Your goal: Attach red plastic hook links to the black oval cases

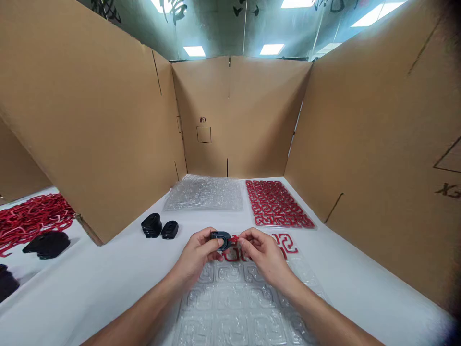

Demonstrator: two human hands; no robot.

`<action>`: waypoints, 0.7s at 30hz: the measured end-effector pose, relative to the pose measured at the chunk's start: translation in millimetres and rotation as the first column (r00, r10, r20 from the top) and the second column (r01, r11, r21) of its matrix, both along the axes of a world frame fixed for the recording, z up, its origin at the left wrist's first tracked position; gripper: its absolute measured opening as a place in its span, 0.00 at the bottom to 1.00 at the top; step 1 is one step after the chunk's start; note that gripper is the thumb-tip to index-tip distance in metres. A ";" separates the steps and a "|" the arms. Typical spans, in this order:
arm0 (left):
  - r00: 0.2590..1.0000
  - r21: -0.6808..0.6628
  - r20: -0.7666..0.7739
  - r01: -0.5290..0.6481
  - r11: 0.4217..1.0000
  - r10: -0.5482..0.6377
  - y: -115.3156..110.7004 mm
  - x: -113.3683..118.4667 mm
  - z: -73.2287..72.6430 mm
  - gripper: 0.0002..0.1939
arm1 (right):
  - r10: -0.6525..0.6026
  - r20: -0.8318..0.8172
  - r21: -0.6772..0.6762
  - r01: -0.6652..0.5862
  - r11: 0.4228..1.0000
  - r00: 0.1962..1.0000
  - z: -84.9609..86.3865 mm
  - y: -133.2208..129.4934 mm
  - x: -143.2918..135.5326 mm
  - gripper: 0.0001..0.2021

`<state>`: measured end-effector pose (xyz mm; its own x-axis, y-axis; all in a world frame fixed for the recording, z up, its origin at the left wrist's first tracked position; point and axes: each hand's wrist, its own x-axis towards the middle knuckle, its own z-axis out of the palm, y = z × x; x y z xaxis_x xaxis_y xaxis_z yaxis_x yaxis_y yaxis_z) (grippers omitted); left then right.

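My left hand (202, 250) is closed on a black oval part (221, 236), its thumb lying across the front. Beside it, my right hand (260, 249) pinches a small red piece (234, 239) that meets the right end of the black part. How far the red piece goes into it, I cannot tell. Both hands hover over the far end of a clear plastic tray (232, 292) with moulded square-spiral hollows. Red bent pieces (288, 243) fill hollows in the far row, partly hidden by my hands; the nearer hollows show only clear plastic.
Two stacks of black oval parts (151, 225) stand to the left. Behind are a pile of clear trays (204, 193) and a tray filled with red pieces (279, 203). Cardboard walls (242, 115) enclose the white table. Beyond the left wall lies a red heap (34, 217).
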<state>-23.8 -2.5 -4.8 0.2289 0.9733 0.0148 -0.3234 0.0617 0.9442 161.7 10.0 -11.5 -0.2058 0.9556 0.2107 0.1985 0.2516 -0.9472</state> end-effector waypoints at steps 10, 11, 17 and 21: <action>0.995 -0.048 -0.097 -0.031 0.998 0.026 0.8 1.9 -0.7 0.11 | 0.048 -0.204 -0.007 -0.051 0.999 0.978 8.1 -5.3 -1.3 0.14; 0.995 -0.059 -0.099 -0.017 0.998 0.012 0.5 2.3 -1.2 0.12 | 0.059 -0.216 -0.011 -0.063 0.998 0.975 9.1 -6.1 -1.7 0.14; 0.998 -0.099 -0.041 0.052 0.994 -0.056 0.2 3.6 -5.6 0.12 | 0.054 -0.243 -0.061 -0.070 0.996 0.968 8.8 -6.7 -3.2 0.15; 0.996 -0.096 -0.025 0.082 0.992 -0.085 -2.0 5.2 -6.1 0.16 | 0.045 -0.234 -0.070 -0.064 0.995 0.971 7.3 -5.5 -3.2 0.15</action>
